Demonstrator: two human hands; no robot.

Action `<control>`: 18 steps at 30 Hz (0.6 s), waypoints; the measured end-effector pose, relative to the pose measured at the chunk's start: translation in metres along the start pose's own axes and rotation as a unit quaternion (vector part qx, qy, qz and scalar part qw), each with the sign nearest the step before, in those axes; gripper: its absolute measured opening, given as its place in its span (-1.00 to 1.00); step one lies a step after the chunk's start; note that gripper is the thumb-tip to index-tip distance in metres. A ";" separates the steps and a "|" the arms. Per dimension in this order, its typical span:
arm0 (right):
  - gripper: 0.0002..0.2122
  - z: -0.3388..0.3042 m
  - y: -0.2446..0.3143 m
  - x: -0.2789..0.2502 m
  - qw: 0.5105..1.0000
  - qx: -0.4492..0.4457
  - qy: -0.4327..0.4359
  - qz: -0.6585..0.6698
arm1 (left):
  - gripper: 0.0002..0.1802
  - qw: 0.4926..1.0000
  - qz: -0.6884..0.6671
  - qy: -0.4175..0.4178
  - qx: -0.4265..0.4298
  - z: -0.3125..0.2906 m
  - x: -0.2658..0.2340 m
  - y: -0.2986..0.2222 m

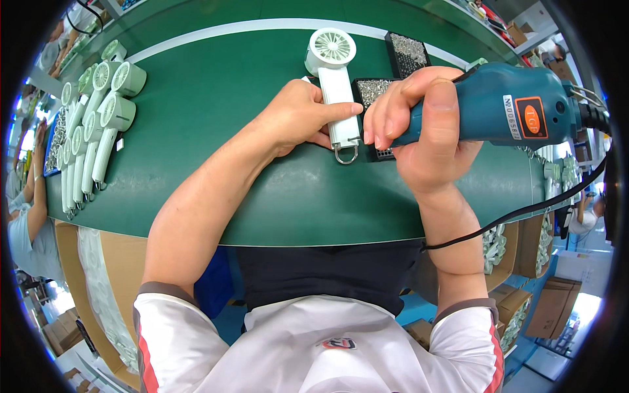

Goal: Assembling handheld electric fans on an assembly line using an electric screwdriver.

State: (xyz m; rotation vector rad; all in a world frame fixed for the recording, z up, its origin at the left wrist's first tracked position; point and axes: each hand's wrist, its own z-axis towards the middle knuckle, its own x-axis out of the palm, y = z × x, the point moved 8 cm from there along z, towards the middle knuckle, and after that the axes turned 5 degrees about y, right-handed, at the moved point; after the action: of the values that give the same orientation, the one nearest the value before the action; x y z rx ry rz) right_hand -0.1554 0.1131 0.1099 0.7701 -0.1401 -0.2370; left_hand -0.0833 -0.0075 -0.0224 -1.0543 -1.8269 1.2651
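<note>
A white handheld fan (339, 98) lies on the green table, its round grille head pointing away and a metal loop at its near end. My left hand (308, 114) grips the handle from the left, thumb laid across it. In my right hand (432, 128) is a teal electric screwdriver (508, 105), held almost level with its nose toward the loop end of the fan. My fingers cover much of the tool's nose, and a thin bit tip seems to meet the handle near the loop. Black trays of small screws (375, 90) stand just right of the fan, partly behind my right hand.
Several similar fans (98, 118) lie grouped at the left of the table (216, 85). Another screw tray (407, 52) stands farther back. A black cable (531, 208) hangs from the screwdriver past my right forearm. Cardboard boxes (118, 262) with parts stand below the table edge. A co-worker's arm (38, 177) shows at far left.
</note>
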 end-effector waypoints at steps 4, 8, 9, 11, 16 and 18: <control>-0.82 0.002 -0.001 0.005 1.000 0.003 0.024 -0.003 | -0.56 1.000 -0.006 0.002 0.000 -0.003 0.003 -0.005; -0.85 -0.003 -0.007 0.007 0.999 0.020 -0.028 -0.009 | -0.56 1.000 0.008 -0.009 0.026 -0.002 0.001 -0.008; -0.85 -0.004 -0.007 0.009 0.999 0.015 -0.033 -0.025 | -0.57 0.999 0.003 -0.016 0.033 -0.004 -0.004 -0.006; -0.90 -0.004 -0.012 0.009 0.998 0.051 -0.022 -0.010 | -0.62 0.998 0.009 -0.040 0.046 -0.008 -0.002 -0.013; -0.81 -0.006 -0.020 0.010 0.997 0.036 -0.057 -0.044 | -0.75 0.992 -0.004 -0.065 0.106 0.001 -0.016 -0.002; -0.83 0.002 0.009 0.011 0.986 -0.070 -0.028 -0.151 | -0.76 0.989 -0.015 -0.078 0.128 0.000 -0.002 -0.009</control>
State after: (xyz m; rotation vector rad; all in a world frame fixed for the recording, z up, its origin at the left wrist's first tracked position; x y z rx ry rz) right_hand -0.1435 0.1149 0.1177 0.6436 -0.0573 -0.5512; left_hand -0.0844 -0.0110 -0.0140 -0.8037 -1.7269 1.5541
